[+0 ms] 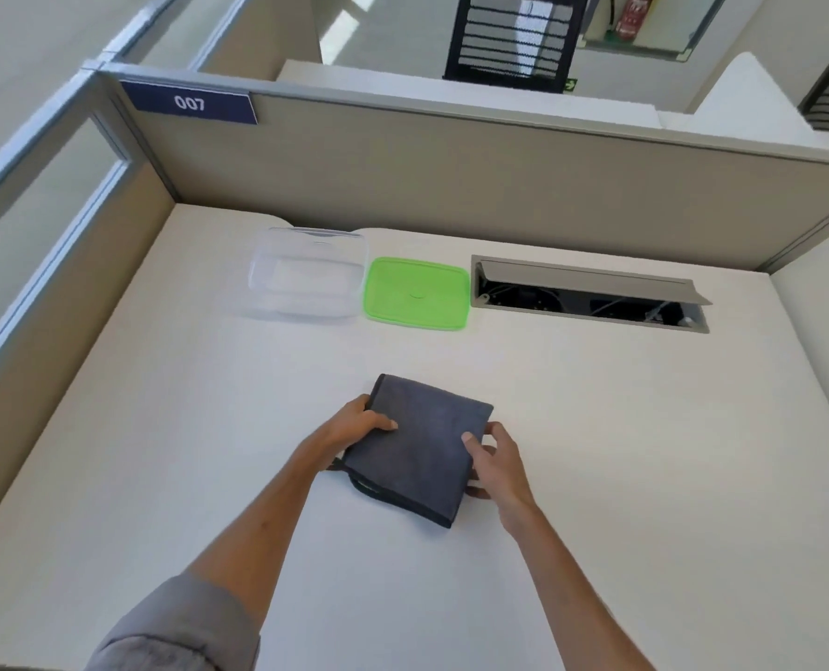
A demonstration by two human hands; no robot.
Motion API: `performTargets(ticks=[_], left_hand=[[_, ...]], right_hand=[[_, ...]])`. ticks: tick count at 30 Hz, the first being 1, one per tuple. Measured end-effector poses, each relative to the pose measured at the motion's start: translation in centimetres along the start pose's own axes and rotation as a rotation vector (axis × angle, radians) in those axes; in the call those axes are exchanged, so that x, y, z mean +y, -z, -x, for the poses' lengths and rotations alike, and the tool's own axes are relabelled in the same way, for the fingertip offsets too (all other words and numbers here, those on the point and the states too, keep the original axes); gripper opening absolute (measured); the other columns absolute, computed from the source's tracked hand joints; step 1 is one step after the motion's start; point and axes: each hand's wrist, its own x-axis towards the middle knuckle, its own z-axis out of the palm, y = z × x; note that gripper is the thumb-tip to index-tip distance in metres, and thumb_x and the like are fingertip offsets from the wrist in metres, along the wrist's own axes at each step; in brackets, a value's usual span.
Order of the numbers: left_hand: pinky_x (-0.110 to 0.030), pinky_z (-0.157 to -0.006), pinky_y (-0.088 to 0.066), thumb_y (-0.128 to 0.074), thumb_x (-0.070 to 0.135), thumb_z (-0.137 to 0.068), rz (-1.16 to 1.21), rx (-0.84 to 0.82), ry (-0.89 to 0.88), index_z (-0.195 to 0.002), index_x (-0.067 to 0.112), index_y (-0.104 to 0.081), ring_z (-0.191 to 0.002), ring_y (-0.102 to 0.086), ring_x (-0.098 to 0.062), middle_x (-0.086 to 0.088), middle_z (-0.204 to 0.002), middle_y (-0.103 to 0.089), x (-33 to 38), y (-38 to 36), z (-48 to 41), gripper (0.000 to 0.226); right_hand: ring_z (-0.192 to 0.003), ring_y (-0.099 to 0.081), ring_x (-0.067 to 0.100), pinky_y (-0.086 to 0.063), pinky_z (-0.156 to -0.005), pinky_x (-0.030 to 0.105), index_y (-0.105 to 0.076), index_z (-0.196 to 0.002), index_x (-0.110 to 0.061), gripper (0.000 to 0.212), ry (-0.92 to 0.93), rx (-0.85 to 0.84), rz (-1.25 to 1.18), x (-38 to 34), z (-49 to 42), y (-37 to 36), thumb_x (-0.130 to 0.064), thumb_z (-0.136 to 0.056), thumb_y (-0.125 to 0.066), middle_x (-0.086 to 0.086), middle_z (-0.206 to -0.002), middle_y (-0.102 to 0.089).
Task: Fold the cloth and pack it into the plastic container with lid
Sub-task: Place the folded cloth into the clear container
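1. toward the left of the frame, a beige partition wall runs up to a blue sign [189, 103] reading 007 in the upper left; below it the white desk [160, 428] spreads across most of the picture.
2. upper centre-left on the desk sits the clear plastic container [308, 276], open and apparently empty, its long axis running left to right.
3. just right of it, almost touching, the green lid [416, 293] lies flat on the desk, off the container.
4. further right, an open cable hatch [589, 295] is set into the desk surface.
5. lower centre, the grey cloth [419, 445] lies folded into a compact rectangle, its long axis tilted from upper left to lower right; a dark hem shows along its lower left edge.
6. the left hand [354, 428] grasps the cloth's upper left edge, thumb on top, fingers tucked beneath.
7. the right hand [497, 464] pinches the cloth's right edge, thumb on top and fingers curled under the side.
8. folding looks done or nearly so; packing is not yet done.
9. the relation that matters: the container lies up and to the left of the cloth, well apart, and the left hand is the nearer one to it. the cloth's long axis is skewed against the container's, so i judge it needs a turn to line up before it drops in.
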Motion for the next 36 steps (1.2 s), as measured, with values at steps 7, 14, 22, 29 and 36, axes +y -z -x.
performTargets(ticks=[7,14,22,29,36], left_hand=[[-0.024,-0.073,-0.061,-0.056,0.038,-0.114,0.072,0.041,-0.018,-0.147,0.022,-0.058,-0.108,-0.076,-0.012,-0.003,-0.139,-0.075,-0.5,1.8,1.8,0.036],[-0.037,-0.079,-0.067,-0.065,0.044,-0.11,0.068,-0.005,-0.182,-0.144,0.036,-0.056,-0.118,-0.079,-0.018,0.005,-0.13,-0.08,1.6,9.0,4.1,0.036],[-0.044,-0.078,-0.069,-0.067,0.04,-0.109,0.005,0.028,-0.366,-0.151,0.029,-0.055,-0.125,-0.075,-0.022,-0.002,-0.138,-0.077,8.9,19.4,2.5,0.044],[-0.044,-0.081,-0.069,-0.072,0.022,-0.107,0.06,0.096,-0.405,-0.15,0.023,-0.058,-0.122,-0.076,-0.024,-0.007,-0.134,-0.079,14.3,26.1,-1.9,0.045],[-0.037,-0.075,-0.071,-0.073,0.007,-0.103,0.065,0.256,-0.435,-0.149,0.015,-0.061,-0.12,-0.077,-0.033,-0.013,-0.125,-0.079,16.2,29.0,-7.1,0.048]], right_hand=[[-0.107,-0.077,0.024,-0.071,-0.07,0.04,-0.059,-0.128,-0.023,0.032,-0.035,-0.166,0.146,-1.4,-1.0,-0.9,-0.019,-0.099,-0.072,0.001,-0.125,-0.074],[-0.075,-0.08,0.016,-0.067,-0.06,0.037,-0.071,-0.111,-0.015,0.015,0.153,-0.137,0.081,-6.6,-1.6,-3.9,-0.006,-0.099,-0.072,0.011,-0.106,-0.079],[-0.058,-0.073,0.016,-0.063,-0.054,0.034,-0.068,-0.119,-0.012,0.021,0.331,-0.117,0.075,-16.8,-5.4,-10.2,-0.007,-0.1,-0.074,0.01,-0.094,-0.076],[-0.067,-0.076,0.025,-0.066,-0.057,0.037,-0.07,-0.109,-0.01,0.014,0.389,-0.032,0.066,-24.9,-11.0,-15.3,-0.001,-0.098,-0.073,0.024,-0.101,-0.08],[-0.088,-0.081,0.04,-0.07,-0.066,0.046,-0.072,-0.111,-0.007,0.014,0.392,0.087,0.125,-29.0,-15.6,-19.3,-0.005,-0.097,-0.075,0.021,-0.103,-0.081]])
